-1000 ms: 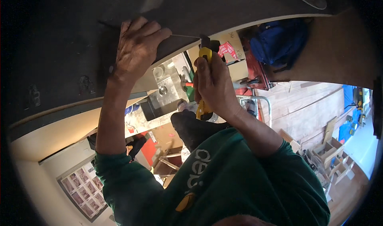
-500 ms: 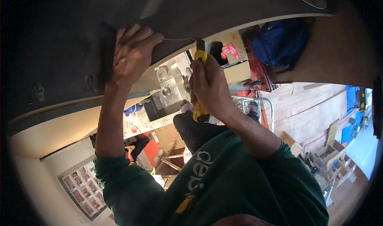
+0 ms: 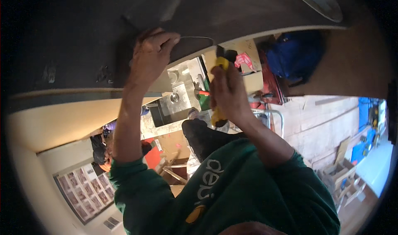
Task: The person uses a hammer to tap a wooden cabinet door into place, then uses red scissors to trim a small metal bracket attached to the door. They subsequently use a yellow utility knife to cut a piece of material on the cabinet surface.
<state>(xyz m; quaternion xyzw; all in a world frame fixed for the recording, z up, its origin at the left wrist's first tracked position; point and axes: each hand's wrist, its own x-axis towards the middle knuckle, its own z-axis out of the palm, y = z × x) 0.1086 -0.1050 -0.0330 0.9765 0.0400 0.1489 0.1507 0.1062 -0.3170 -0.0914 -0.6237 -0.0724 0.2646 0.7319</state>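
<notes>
A large dark panel [image 3: 95,23] with a pale edge fills the upper part of the view. Against it rests my left hand [image 3: 151,56], thumb and finger pinching a thin pale strip [image 3: 199,37]. The strip curves right from the pinch toward the panel's edge. There, my right hand [image 3: 230,90] is wrapped round a yellow-handled utility knife [image 3: 222,63], dark blade pointing up. The blade's tip is at or very near the edge and the strip's far end; contact cannot be made out. My fingers hide part of the handle.
Below are a metal sink [image 3: 175,97], a red-handled tool [image 3: 202,93] and a metal ladder rail [image 3: 278,118]. At right sit an open cardboard box [image 3: 253,81], a blue bag [image 3: 295,54] and wooden crates [image 3: 344,170]. Another person [image 3: 103,154] is at lower left.
Both hands have shifted right in the picture, the knife moving along the panel's edge. The view has turned slightly. More of the other person shows at lower left, and the red-handled tool has come into sight.
</notes>
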